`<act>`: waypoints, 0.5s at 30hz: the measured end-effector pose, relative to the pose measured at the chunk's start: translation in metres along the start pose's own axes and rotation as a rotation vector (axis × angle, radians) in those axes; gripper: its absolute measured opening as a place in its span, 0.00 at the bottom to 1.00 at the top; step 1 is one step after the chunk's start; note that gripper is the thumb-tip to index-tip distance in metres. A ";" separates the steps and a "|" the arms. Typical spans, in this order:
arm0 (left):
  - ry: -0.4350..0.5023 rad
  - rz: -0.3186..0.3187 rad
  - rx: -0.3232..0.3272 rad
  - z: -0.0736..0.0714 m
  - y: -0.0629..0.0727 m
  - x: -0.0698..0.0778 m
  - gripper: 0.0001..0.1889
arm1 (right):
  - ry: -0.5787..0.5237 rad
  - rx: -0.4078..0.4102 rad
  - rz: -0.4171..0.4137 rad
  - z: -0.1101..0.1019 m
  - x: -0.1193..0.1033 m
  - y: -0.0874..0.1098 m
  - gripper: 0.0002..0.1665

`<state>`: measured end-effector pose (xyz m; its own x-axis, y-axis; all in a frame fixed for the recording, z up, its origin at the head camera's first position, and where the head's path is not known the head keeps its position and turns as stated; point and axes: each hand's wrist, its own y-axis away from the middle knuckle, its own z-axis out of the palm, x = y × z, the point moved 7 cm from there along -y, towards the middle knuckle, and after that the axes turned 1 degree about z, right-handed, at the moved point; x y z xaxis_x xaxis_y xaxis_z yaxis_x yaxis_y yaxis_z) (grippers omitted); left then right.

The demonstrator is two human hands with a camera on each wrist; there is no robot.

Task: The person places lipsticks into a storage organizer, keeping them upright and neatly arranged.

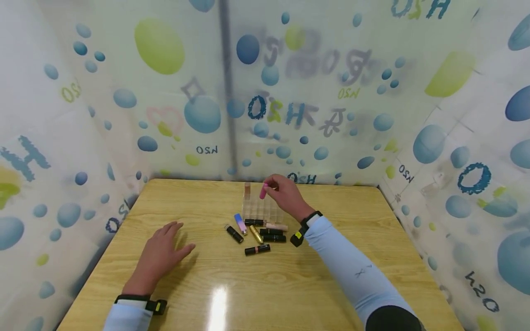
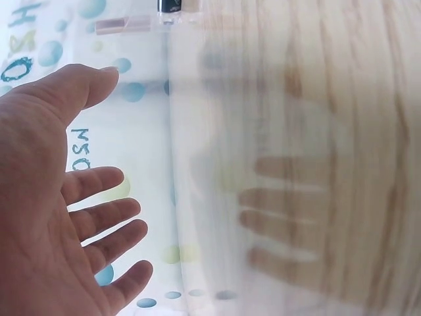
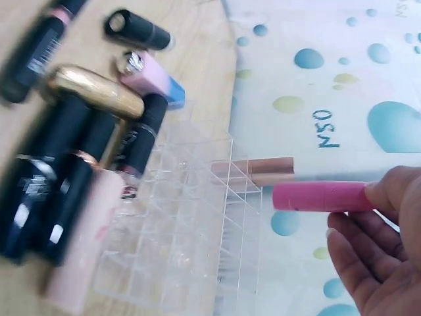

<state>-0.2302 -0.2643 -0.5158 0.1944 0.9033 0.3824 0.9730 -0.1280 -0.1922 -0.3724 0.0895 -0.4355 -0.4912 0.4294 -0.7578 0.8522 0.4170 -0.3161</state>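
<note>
Blue sleeves [image 1: 352, 266] cross the surface [image 1: 314, 285]; the left hand [image 1: 159, 253] spreads its fingers. The right hand [image 1: 285, 195] pinches a pink tube [image 3: 319, 196] above the clear organizer [image 1: 261, 209]; a brown tube [image 1: 247, 191] stands inside, loose tubes [image 1: 271, 232] crowding the near edge.

"h2o" lettering [image 1: 482, 292] marks the wall covering [image 1: 265, 158].

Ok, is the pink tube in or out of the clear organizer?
Out: the right hand pinches the pink tube, its free end outside the clear organizer in the right wrist view.
</note>
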 end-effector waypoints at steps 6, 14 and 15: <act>-0.010 0.006 0.010 -0.003 0.001 -0.002 0.43 | 0.014 -0.039 -0.028 0.018 0.002 -0.033 0.11; -0.014 -0.003 -0.003 -0.007 0.004 -0.006 0.43 | 0.123 -0.035 0.001 0.033 0.013 -0.045 0.10; -0.015 -0.004 -0.004 -0.008 0.005 -0.007 0.43 | 0.139 -0.040 0.007 0.035 0.015 -0.046 0.10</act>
<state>-0.2260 -0.2745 -0.5125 0.1884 0.9098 0.3698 0.9742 -0.1256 -0.1873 -0.4123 0.0488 -0.4519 -0.5075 0.5382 -0.6729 0.8494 0.4437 -0.2857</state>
